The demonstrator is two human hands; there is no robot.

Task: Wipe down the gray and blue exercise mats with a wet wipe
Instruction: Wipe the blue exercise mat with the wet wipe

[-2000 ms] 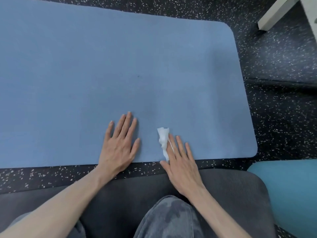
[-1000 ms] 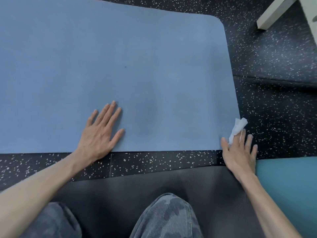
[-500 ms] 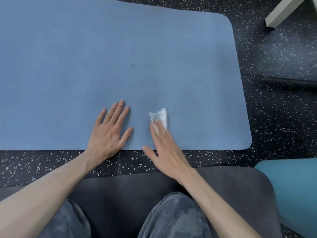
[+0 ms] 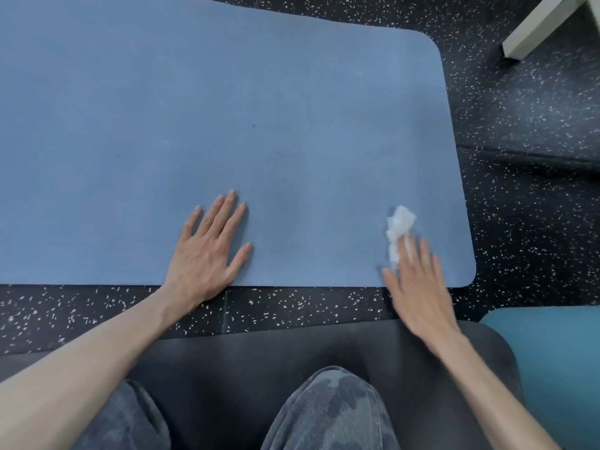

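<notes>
The right hand's fingers (image 4: 418,254) lay straight and close together, pressing a crumpled white wet wipe (image 4: 398,227) flat against the blue exercise mat (image 4: 227,108); the wipe stuck out beyond the fingertips toward the far side. The right hand (image 4: 417,284) was blurred, which suggests a fast sideways stroke, and it sat near the mat's near right corner. Flat fingers probably spread the pressure so the wipe dragged evenly instead of bunching.

The left hand's fingers (image 4: 224,216) were straight and slightly spread, with the palm down on the mat's near edge. The left hand (image 4: 207,254) most likely pinned the light mat so it would not slide on the speckled black floor (image 4: 519,190) under the wiping.

The person knelt on the gray exercise mat (image 4: 259,358), with jeans-clad knees (image 4: 328,407) at the near edge. A teal mat (image 4: 552,368) lay at the near right, and a pale furniture leg (image 4: 539,24) stood at the far right.

Half a second before, the wipe had been just beside the left hand, near the middle of the near edge; it had since swept right toward the corner. The left hand had stayed planted.
</notes>
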